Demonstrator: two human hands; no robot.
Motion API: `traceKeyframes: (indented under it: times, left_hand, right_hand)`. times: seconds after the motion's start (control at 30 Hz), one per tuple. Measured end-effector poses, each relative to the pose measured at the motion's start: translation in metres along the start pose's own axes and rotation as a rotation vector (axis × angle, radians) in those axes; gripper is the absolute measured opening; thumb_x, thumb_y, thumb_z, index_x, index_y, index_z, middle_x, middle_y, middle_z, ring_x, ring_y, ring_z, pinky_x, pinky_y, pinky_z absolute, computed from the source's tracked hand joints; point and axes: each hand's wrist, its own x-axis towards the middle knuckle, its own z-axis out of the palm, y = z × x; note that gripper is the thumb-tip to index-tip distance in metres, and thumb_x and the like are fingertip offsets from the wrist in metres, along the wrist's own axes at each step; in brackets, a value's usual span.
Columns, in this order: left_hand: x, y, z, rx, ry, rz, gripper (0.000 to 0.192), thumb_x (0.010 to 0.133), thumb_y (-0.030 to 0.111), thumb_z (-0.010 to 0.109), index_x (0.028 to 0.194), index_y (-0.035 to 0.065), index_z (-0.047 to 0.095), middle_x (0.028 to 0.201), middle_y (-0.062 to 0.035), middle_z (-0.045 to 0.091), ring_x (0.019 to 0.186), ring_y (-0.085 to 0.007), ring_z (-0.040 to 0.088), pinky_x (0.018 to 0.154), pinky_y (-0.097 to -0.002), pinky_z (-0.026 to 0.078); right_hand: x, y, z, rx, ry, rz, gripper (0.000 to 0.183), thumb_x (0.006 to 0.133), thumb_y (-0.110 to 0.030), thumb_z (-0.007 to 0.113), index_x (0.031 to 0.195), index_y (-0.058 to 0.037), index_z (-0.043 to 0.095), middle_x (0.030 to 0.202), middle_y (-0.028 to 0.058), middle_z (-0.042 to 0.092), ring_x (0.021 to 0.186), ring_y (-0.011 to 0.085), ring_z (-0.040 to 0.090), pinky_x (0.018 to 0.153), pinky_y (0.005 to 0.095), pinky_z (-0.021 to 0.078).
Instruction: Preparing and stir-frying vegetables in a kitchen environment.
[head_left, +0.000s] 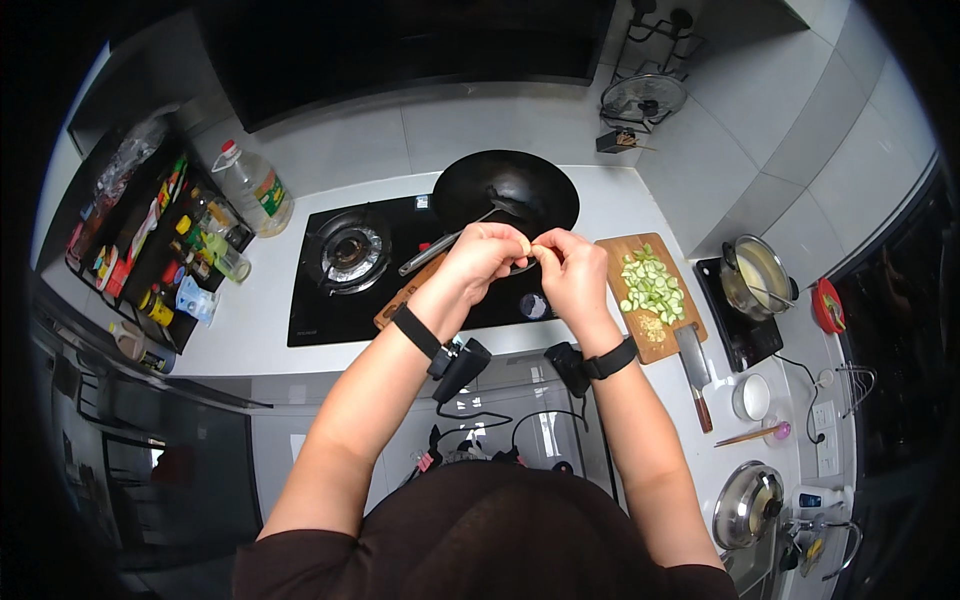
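Observation:
Over the front of the black wok (472, 184), my left hand (491, 255) and my right hand (570, 262) meet at the fingertips. Both pinch a small pale piece of food (532, 250), too small to identify. A spatula with a metal handle (431, 253) rests in the wok, its handle pointing to the lower left. Under my left forearm, a brown wooden object (401, 298) lies partly hidden on the black gas hob (307, 300). Right of my right hand is a wooden cutting board (626, 251) with sliced green vegetable (651, 286) and minced pale garlic or ginger (652, 328).
A cleaver (694, 360) overlaps the board's front corner. Farther right stand a pot (750, 281) on an induction cooker (739, 345), a white bowl (751, 397) and a lidded metal pan (739, 510). An oil jug (259, 195) and a seasoning rack (180, 330) are left.

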Motion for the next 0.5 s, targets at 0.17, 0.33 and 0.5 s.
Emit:
traceKeyframes:
  times: [0.17, 0.33, 0.5]
  left_hand:
    - [-0.003, -0.027, 0.039, 0.028, 0.049, 0.203, 0.007, 0.076, 0.002, 0.060, 0.072, 0.0010, 0.066, 0.064, -0.0029, 0.062, 0.053, -0.0075, 0.053, 0.048, -0.0204, 0.039]
    - [-0.002, -0.080, 0.131, 0.656, 0.192, 0.662, 0.005, 0.070, 0.004, 0.059, 0.070, -0.0007, 0.061, 0.064, -0.0173, 0.060, 0.057, -0.0332, 0.059, 0.055, -0.0390, 0.047]
    - [-0.008, -0.128, 0.228, 0.708, -0.051, 0.716, 0.006, 0.073, 0.005, 0.059, 0.069, 0.0001, 0.059, 0.066, -0.0183, 0.059, 0.063, -0.0371, 0.059, 0.059, -0.0421, 0.047]
  right_hand:
    - [-0.027, 0.010, -0.016, -0.094, 0.125, 0.019, 0.003, 0.077, 0.000, 0.060, 0.075, 0.0013, 0.062, 0.071, 0.0159, 0.062, 0.064, 0.0321, 0.062, 0.058, 0.0360, 0.0487]
    - [-0.069, 0.053, -0.097, -0.244, -0.009, 0.128, 0.006, 0.079, -0.002, 0.060, 0.079, 0.0014, 0.066, 0.074, 0.0184, 0.063, 0.068, 0.0348, 0.062, 0.061, 0.0393, 0.0494]
    - [-0.130, 0.086, -0.198, -0.551, -0.182, 0.320, 0.009, 0.080, -0.010, 0.062, 0.083, -0.0027, 0.066, 0.075, 0.0195, 0.064, 0.070, 0.0365, 0.062, 0.065, 0.0440, 0.0498]
